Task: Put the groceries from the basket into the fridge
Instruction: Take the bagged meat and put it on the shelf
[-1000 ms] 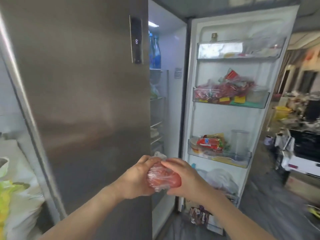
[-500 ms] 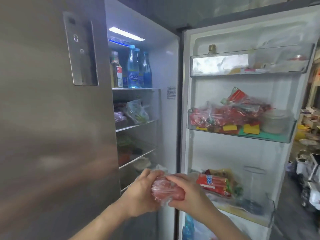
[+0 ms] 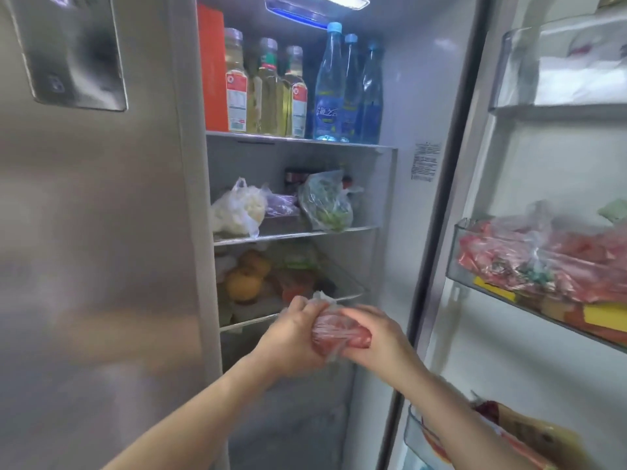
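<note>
A red item wrapped in clear plastic [image 3: 334, 335] sits between both my hands, right in front of the open fridge compartment [image 3: 400, 205]. My left hand [image 3: 291, 337] grips its left side with curled fingers. On the right, my right hand [image 3: 376, 334] curls round the other end. The bundle hovers just outside the third shelf [image 3: 342, 297], which holds yellow fruit [image 3: 244, 283] and other bagged food. The basket is out of view.
The closed steel door [image 3: 95, 232] fills the left. Bottles [image 3: 271, 89] and blue water bottles [image 3: 330, 86] stand on the top shelf. Bagged vegetables [image 3: 325, 203] and a white bag [image 3: 237, 210] lie below. The open right door's bins [image 3: 543, 266] hold red packets.
The view has moved closer and to the left, showing more of the fridge shelves. Both hands, still holding the wrapped item, have come nearer to the third shelf.
</note>
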Available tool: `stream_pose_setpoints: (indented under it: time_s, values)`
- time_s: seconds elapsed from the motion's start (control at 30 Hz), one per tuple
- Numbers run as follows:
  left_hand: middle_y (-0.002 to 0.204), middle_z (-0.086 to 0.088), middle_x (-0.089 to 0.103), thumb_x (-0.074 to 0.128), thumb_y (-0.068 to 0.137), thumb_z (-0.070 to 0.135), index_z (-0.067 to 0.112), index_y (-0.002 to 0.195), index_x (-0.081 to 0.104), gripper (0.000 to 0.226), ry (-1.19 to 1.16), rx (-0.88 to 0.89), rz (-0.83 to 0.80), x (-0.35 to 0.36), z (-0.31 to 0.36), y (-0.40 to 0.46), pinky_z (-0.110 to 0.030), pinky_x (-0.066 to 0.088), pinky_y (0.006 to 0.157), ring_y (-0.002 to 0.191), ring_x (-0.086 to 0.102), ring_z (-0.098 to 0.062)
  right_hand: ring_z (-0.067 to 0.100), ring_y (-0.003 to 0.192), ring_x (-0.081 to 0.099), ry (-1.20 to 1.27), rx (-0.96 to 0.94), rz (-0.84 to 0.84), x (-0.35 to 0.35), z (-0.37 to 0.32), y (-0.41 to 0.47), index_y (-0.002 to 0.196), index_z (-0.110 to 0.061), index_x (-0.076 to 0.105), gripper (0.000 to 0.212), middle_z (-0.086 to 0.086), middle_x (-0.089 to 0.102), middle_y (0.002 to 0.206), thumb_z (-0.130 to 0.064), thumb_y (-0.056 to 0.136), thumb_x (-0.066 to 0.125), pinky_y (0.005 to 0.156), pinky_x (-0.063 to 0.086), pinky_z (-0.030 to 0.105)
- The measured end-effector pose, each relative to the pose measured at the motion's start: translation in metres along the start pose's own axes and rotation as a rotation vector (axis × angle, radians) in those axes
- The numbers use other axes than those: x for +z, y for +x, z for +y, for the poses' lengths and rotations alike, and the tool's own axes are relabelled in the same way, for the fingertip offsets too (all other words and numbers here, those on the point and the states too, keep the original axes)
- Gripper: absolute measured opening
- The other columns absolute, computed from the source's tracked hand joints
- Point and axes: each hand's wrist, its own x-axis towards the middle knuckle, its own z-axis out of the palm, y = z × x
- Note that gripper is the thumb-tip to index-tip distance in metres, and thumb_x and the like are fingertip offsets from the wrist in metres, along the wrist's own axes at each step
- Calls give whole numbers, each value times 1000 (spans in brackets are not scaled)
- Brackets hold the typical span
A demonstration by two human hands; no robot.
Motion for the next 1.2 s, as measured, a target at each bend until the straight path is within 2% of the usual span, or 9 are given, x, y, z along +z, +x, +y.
stream_pose_setpoints:
  time_s: [0.13,0.3,0.43,0.6,0.67,0.9,1.07,1.13,1.2]
  values:
    - [106,11,41,60,60,69,43,126,41,73,80,-104,6,1,-18,18,-32,48,90,96,54,-18,6,105,58,55,-43,-29,20,20,35,121,-24,65,63,-14,58,112,-31,62,88,91,47,21]
    - [110,11,40,70,60,55,47,125,35,74,184,-135,38,-10,-32,47,-32,50,83,97,52,-18,7,105,58,81,-97,-40,22,26,77,120,-25,65,60,-9,58,115,-37,65,86,93,45,20]
    - [112,8,40,69,60,56,46,123,34,73,248,-128,154,-33,-26,80,-32,49,80,99,49,-19,10,103,59,70,-151,-1,8,18,121,121,-25,65,59,-5,60,114,-30,66,86,94,43,18]
    - [118,0,41,73,63,43,39,130,35,77,322,-192,303,-64,-21,127,-40,49,85,104,47,-24,8,104,55,67,-222,0,-9,4,184,126,-31,60,56,-9,59,114,-26,73,80,93,41,23]
    - [118,0,40,75,64,45,39,132,34,79,321,-235,300,-74,-25,142,-39,48,87,105,47,-23,7,102,55,59,-248,-23,-14,1,207,125,-29,61,53,-8,59,112,-25,76,78,91,40,19]
    - [127,-5,40,73,68,50,39,139,30,84,342,-371,231,-95,-43,178,-43,52,90,109,49,-27,10,93,52,-76,-257,-72,1,6,266,124,-23,61,45,-9,53,104,-25,81,73,84,44,24]
    - [134,1,42,70,74,52,43,142,28,81,380,-440,159,-92,-66,189,-38,46,98,119,46,-26,22,122,44,-103,-278,-117,22,20,284,127,-16,61,43,5,53,131,-13,84,64,108,35,31]
    - [143,3,35,68,77,49,49,142,22,79,502,-461,144,-90,-72,190,-40,40,102,128,34,-27,24,128,36,-192,-278,-80,29,23,286,133,-26,56,45,3,48,138,-19,88,58,108,34,40]
    - [151,5,26,67,78,50,51,142,19,79,577,-469,130,-91,-75,193,-43,35,104,134,25,-26,23,131,30,-418,-266,-49,32,25,287,136,-40,46,44,-4,40,145,-34,93,51,102,33,45]
